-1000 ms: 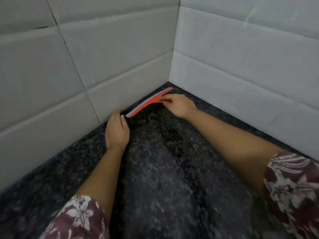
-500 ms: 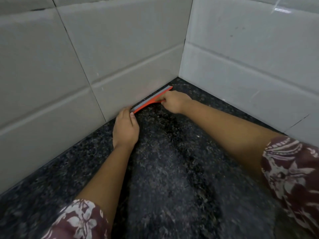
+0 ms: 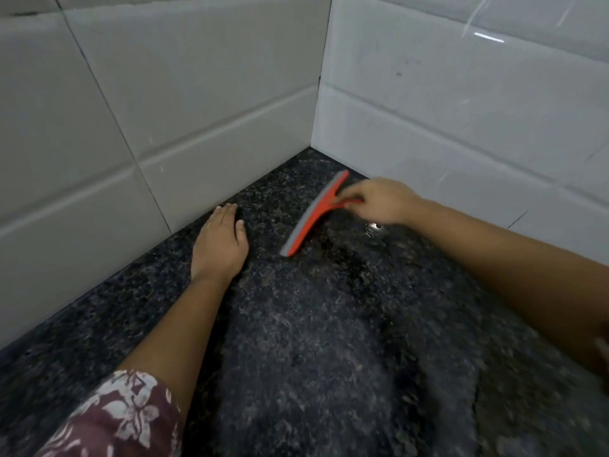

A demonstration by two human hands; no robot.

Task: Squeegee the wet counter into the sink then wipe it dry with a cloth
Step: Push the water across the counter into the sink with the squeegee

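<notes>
Dark speckled granite forms the counter (image 3: 296,357), which runs into a corner of pale tiled walls (image 3: 204,103). On it, the right hand (image 3: 382,202) curls its fingers round the short orange handle of the squeegee (image 3: 313,216), which juts sideways from the blade. The blade's long axis runs on a diagonal. Its far end points into the corner and its near end points back toward the person. The grey rubber strip faces the left-hand wall, with the orange back toward the gripping hand. The near end seems to touch the stone.

Just beside that end, the left hand (image 3: 219,242) lies flat, palm down. Its fingers are straight and close together, the tips at the foot of the wall. A wet glint (image 3: 374,226) shows under the right wrist. A floral sleeve (image 3: 115,413) covers the left upper arm.
</notes>
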